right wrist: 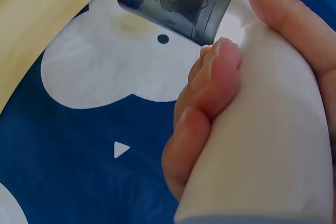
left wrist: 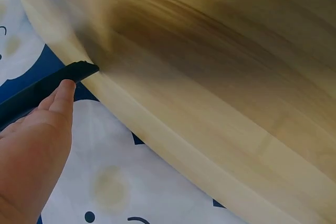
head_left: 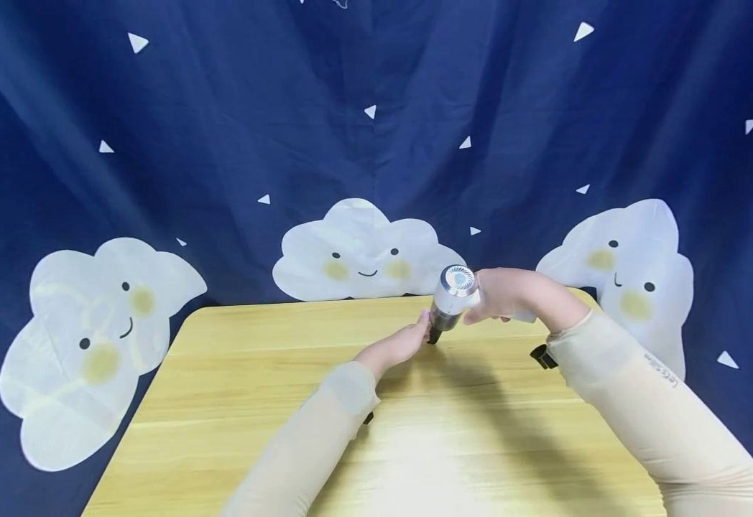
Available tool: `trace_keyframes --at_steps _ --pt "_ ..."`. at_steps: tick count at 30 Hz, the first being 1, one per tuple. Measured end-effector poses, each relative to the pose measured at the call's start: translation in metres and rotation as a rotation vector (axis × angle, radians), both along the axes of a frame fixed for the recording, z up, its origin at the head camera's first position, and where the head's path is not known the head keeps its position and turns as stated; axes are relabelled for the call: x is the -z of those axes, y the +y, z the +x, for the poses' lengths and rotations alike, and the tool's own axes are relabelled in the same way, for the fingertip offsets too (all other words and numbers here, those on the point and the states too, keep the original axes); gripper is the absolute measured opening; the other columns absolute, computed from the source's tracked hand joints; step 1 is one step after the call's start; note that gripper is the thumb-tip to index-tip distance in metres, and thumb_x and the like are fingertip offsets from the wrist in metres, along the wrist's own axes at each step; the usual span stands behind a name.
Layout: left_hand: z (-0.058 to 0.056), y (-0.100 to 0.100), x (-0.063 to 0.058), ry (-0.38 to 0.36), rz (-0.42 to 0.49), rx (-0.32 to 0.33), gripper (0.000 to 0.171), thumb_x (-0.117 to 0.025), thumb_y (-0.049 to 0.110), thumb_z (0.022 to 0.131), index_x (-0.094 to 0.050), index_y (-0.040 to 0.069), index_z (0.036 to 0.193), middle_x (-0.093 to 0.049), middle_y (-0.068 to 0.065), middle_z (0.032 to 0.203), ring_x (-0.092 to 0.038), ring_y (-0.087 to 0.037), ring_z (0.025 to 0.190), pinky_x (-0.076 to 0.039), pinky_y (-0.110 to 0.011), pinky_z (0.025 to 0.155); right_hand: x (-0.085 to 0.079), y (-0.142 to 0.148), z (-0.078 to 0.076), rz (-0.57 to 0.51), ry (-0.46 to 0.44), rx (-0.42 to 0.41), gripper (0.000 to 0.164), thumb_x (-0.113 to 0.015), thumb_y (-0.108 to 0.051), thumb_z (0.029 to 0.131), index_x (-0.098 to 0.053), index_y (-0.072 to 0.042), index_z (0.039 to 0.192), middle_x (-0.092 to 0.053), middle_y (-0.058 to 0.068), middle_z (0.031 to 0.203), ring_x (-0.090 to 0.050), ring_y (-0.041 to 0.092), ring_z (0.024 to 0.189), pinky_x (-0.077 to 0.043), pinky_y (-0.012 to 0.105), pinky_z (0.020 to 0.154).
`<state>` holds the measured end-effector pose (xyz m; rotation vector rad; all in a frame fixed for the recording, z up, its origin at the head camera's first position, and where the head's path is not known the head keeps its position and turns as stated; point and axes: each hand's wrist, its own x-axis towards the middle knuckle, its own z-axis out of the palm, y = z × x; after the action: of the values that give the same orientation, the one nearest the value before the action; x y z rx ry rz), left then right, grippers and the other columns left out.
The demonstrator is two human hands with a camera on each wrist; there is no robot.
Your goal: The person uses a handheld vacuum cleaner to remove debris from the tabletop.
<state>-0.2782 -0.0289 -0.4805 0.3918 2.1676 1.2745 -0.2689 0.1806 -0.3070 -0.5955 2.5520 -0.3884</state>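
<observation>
A white handheld vacuum cleaner [head_left: 446, 296] is held up over the far part of the table, tilted with its silver vented end upward. My right hand [head_left: 509, 293] grips its white handle [right wrist: 262, 129], fingers curled round one side and thumb along the other. Ahead of the handle sits a see-through grey dust cup [right wrist: 173, 3]. Its narrow black nozzle [left wrist: 44, 88] points down toward the wooden surface. At the nozzle's side, my left hand [head_left: 402, 345] holds it between thumb and fingers; part of that grip is hidden.
The light wooden table [head_left: 234, 388] has a rounded far edge. Right behind it hangs a dark blue curtain [head_left: 221, 108] with white clouds and small triangles. Shadows of the arms and vacuum fall across the wood. A black wrist device [head_left: 543, 357] sticks out beside the right sleeve.
</observation>
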Motion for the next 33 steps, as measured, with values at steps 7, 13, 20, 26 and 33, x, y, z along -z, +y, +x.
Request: trace_keyframes --at_steps 7,13,20,26,33 --pt "-0.003 0.015 -0.002 -0.019 0.049 0.033 0.096 0.0 0.074 0.095 -0.026 0.005 0.158 -0.036 -0.014 0.158 -0.037 -0.03 0.144 -0.027 -0.043 0.12 -0.002 0.015 -0.001 -0.03 -0.035 -0.007 0.024 -0.077 -0.026 0.086 -0.061 -0.009 0.082 -0.054 0.0 0.058 -0.052 0.012 0.049 -0.045 0.027 0.051" --pt "-0.002 0.023 -0.004 -0.037 0.049 0.041 0.1 0.0 0.077 0.093 -0.03 0.007 0.157 -0.04 -0.014 0.156 -0.04 -0.031 0.143 -0.028 -0.044 0.119 -0.005 0.022 -0.001 -0.022 -0.065 0.015 0.022 -0.076 -0.025 0.088 -0.063 -0.007 0.09 -0.054 0.001 0.061 -0.052 0.014 0.051 -0.047 0.028 0.053" --pt "0.0 0.031 -0.003 -0.07 0.064 0.037 0.092 0.0 0.072 0.097 -0.035 0.011 0.156 -0.044 -0.012 0.154 -0.043 -0.032 0.14 -0.029 -0.045 0.118 -0.009 0.026 -0.001 0.016 -0.062 0.022 0.027 -0.077 -0.03 0.087 -0.062 -0.008 0.085 -0.055 0.001 0.061 -0.053 0.013 0.051 -0.046 0.027 0.052" --pt "-0.002 0.038 -0.001 -0.077 0.081 0.051 0.091 -0.001 0.07 0.098 -0.036 0.007 0.155 -0.043 -0.014 0.154 -0.043 -0.032 0.14 -0.03 -0.044 0.118 -0.01 0.032 0.0 0.007 -0.067 0.018 0.025 -0.077 -0.028 0.087 -0.062 -0.008 0.084 -0.055 0.001 0.061 -0.053 0.014 0.051 -0.046 0.028 0.053" --pt "-0.009 0.029 -0.004 -0.069 0.078 0.011 0.09 -0.003 0.068 0.1 -0.035 0.006 0.155 -0.043 -0.017 0.154 -0.041 -0.034 0.141 -0.028 -0.046 0.119 -0.003 0.028 -0.004 -0.045 -0.022 -0.01 0.022 -0.077 -0.026 0.088 -0.063 -0.009 0.084 -0.055 0.0 0.061 -0.053 0.013 0.051 -0.047 0.028 0.053"
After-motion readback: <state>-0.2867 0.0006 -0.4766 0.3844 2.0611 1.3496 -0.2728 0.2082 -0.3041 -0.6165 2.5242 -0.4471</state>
